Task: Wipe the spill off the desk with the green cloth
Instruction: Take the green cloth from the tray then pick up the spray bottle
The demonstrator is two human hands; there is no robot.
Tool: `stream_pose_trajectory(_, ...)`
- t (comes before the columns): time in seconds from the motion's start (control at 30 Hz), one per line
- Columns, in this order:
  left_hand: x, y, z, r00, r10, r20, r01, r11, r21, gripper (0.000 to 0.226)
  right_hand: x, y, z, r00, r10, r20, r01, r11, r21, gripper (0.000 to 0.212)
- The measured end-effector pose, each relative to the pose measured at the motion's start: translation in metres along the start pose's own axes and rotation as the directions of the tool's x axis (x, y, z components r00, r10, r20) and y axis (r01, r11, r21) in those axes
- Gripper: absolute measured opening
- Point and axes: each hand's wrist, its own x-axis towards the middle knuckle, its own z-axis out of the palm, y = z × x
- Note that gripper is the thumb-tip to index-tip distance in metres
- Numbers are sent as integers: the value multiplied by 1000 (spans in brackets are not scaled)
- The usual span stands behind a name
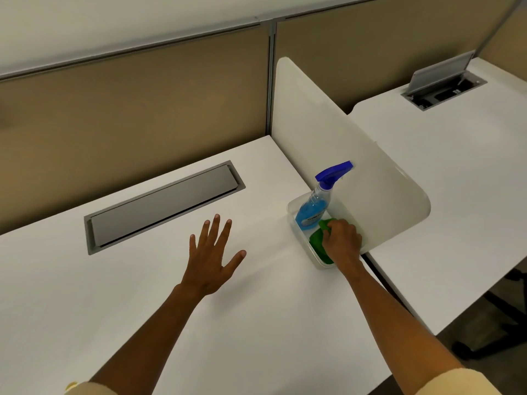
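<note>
My right hand pinches green cloth in tray at 3 o'clock to lift; left hand spread, steadying over desk.

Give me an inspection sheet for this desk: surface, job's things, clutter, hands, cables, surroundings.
Surface: white desk with a shut grey hatch; no spill can be made out.
Job's things: green cloth lies in a clear tray at the desk's right edge.
Clutter: blue spray bottle stands in the same tray.
Hands: left hand open, fingers spread over the desk; right hand grips the cloth in the tray.
Cables: nothing seen.
Surroundings: white divider beside the tray; tan partition behind; neighbouring desk with an open hatch.
</note>
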Motion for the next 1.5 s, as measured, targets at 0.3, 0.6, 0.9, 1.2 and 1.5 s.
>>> stream_pose_trajectory(0.3,-16,7,-34,998,59,-29,-64,979,-196,78,-15,0,-75,992,1,-126,20,986,168,27)
stream_pose_trajectory(0.6,-50,26,-95,977,115,-180,-168,932,-320,76,-63,-44,-161,949,-158,-274,245,916,319,23)
stream_pose_trajectory(0.9,-103,42,-199,943,198,-267,-320,764,-561,87,-135,-119,-226,841,-475,-260,540,699,469,13)
stream_pose_trajectory(1.2,-171,42,-294,922,318,-222,-313,270,-911,109,-232,-206,-258,517,-849,-109,743,383,549,12)
stream_pose_trajectory(1.5,-231,28,-306,726,539,-428,-170,-462,-870,116,-322,-282,-283,337,-928,-158,746,160,647,18)
